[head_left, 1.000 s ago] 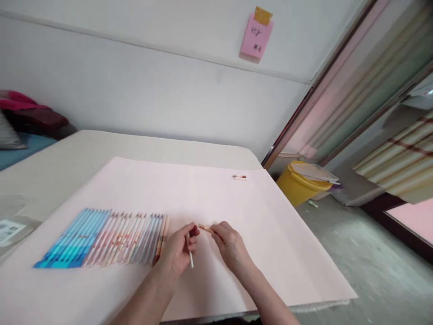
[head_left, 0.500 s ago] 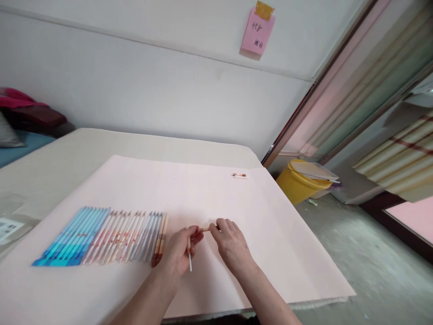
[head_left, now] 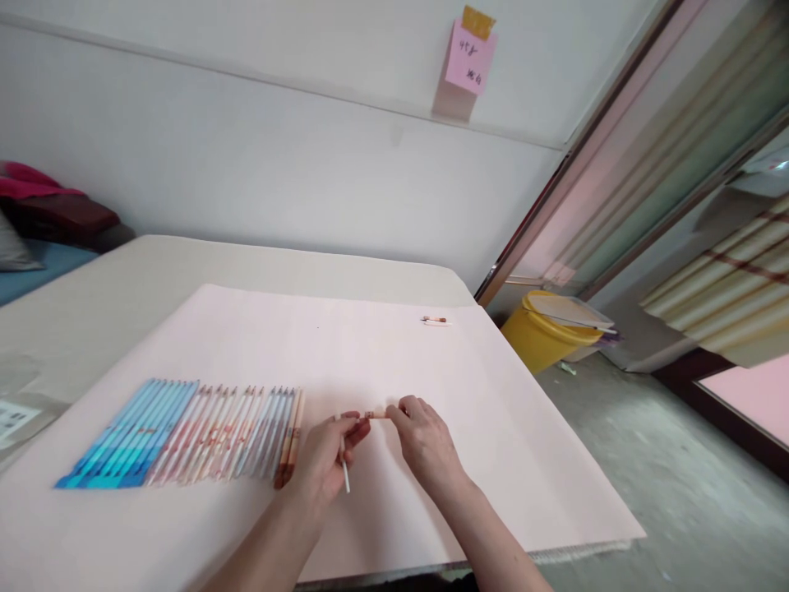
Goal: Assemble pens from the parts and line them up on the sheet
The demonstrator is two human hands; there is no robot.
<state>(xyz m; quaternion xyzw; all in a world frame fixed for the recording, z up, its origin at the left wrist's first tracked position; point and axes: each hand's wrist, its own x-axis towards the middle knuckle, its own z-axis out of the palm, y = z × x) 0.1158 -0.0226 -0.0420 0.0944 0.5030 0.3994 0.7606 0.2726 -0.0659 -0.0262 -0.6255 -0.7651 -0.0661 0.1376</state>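
Observation:
Above the pale pink sheet [head_left: 382, 349], my left hand [head_left: 324, 456] and my right hand [head_left: 427, 440] pinch opposite ends of a brown-patterned pen barrel [head_left: 375, 414]. A thin white stick [head_left: 345, 475], which looks like a pen refill, hangs down from the fingers of my left hand. Left of that hand lies a neat row of pens, tips away from me: blue ones [head_left: 132, 432], pinkish-white ones [head_left: 213, 432], grey ones [head_left: 268, 432] and brown ones [head_left: 291, 444] nearest my wrist. My fingers hide both ends of the barrel.
Small pen parts [head_left: 435, 319] lie near the sheet's far right corner. A pink note [head_left: 470, 57] is taped to the white wall behind. Right of the table, a yellow bucket [head_left: 542, 333] stands on the floor. Dark red and blue cloth items [head_left: 55, 214] are at the left.
My right hand has shifted slightly right, and more of the pen barrel shows between my fingers. My left hand keeps the white stick in nearly the same place.

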